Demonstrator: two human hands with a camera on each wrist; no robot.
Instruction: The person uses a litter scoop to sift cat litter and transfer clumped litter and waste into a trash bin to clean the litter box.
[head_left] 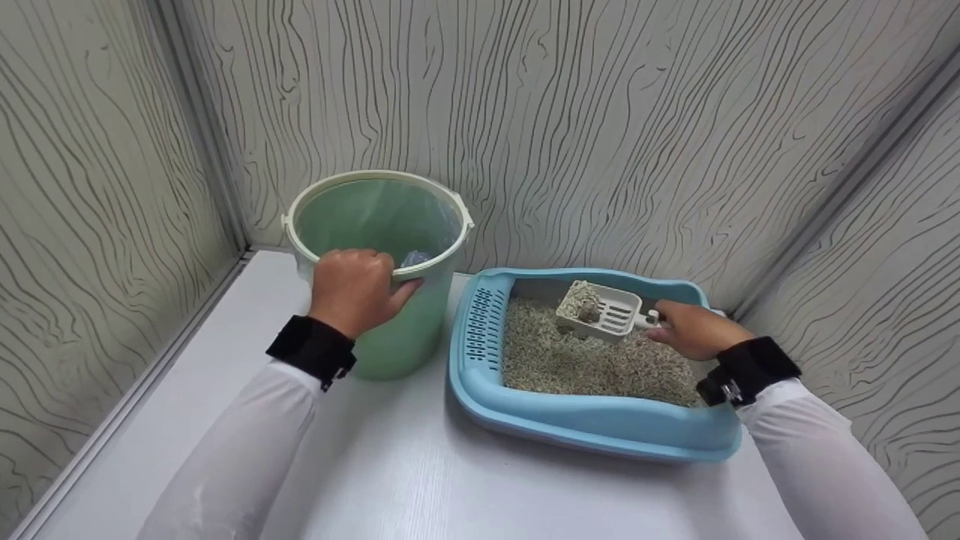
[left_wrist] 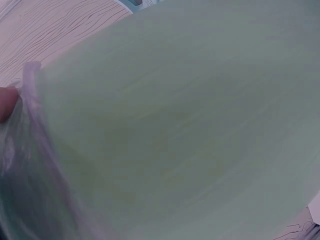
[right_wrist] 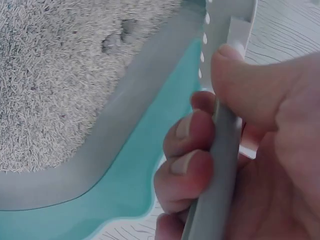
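My left hand grips the near rim of a tall green trash can, its thumb along the outside. The can's green wall fills most of the left wrist view, with a clear plastic bag edge beside a fingertip. My right hand holds a white slotted litter scoop over a blue litter box. Pale litter and a darker clump sit at the scoop's far end. In the right wrist view, curled fingers and thumb wrap the scoop's handle.
Pellet litter covers the box floor, and a perforated ledge runs along its left side. Box and can stand side by side on a white table. Wood-patterned panels rise behind and at both sides.
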